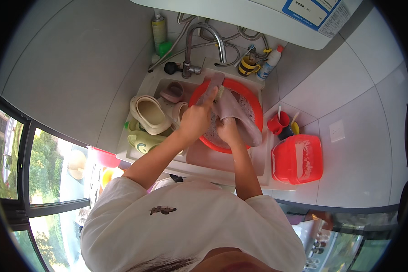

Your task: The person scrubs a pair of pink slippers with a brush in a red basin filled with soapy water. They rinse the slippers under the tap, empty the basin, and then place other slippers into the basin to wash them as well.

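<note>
My left hand (198,119) grips a scrubbing brush (220,91), its pale bristles against a mauve slipper (243,127). The index finger stretches along the brush, and the palm side is hidden. Some fingers of my right hand (227,131) are tucked into the slipper's opening and hold it tilted. Both hands are over a red plastic basin (259,110) with sudsy water, which sits in the sink (207,158). Left of the basin lie a cream clog (153,114), a light green slipper (143,142) and a small mauve shoe (172,92).
Behind the basin rises a chrome faucet (221,44). A yellow-and-black mug (248,66) and a white bottle with a red cap (271,63) occupy the back right corner. To the right are a red mug (278,123) and a red plastic tub (297,159). A white appliance (238,17) overhangs the sink.
</note>
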Demonstrator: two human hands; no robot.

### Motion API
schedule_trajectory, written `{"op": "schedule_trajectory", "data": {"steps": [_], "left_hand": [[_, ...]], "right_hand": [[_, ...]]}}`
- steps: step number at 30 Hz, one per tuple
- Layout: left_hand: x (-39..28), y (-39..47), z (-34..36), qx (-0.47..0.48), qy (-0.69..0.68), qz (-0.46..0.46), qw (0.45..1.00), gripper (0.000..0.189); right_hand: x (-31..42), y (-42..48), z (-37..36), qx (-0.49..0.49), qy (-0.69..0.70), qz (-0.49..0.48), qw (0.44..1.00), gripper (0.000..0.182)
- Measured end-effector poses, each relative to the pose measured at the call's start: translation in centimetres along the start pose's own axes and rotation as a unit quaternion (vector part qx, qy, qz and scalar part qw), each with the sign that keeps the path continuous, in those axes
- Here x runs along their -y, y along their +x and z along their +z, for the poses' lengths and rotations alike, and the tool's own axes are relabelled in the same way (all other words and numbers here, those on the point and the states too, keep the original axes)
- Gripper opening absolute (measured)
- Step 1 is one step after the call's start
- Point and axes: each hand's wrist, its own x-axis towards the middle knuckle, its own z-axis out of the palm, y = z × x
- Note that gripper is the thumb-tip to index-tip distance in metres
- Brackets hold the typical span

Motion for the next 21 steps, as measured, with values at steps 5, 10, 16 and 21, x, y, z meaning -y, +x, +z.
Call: {"op": "schedule_trajectory", "data": {"steps": [5,10,16,21], "left_hand": [[-1.5,-2.8,1.3,0.061,0.000,0.021,0.998,0.086],[-0.7,-1.6,0.4,0.059,0.047,0.010,0.997,0.087],[-1.3,-2.3,0.4,0.041,0.003,0.055,0.998,0.086],[-1.0,-3.1,0.8,0.035,0.011,0.046,0.998,0.086]], "right_hand": [[-1.8,-0.1,-1.1,0.082,0.069,0.117,0.987,0.059],[-0.9,-0.6,-0.8,0.131,-0.151,0.155,0.967,0.067],[-0.3,-0.7,-0.1,0.061,0.047,0.057,0.995,0.067],[-0.3,-1.1,-0.6,0.067,-0.003,0.039,0.997,0.071]]}}
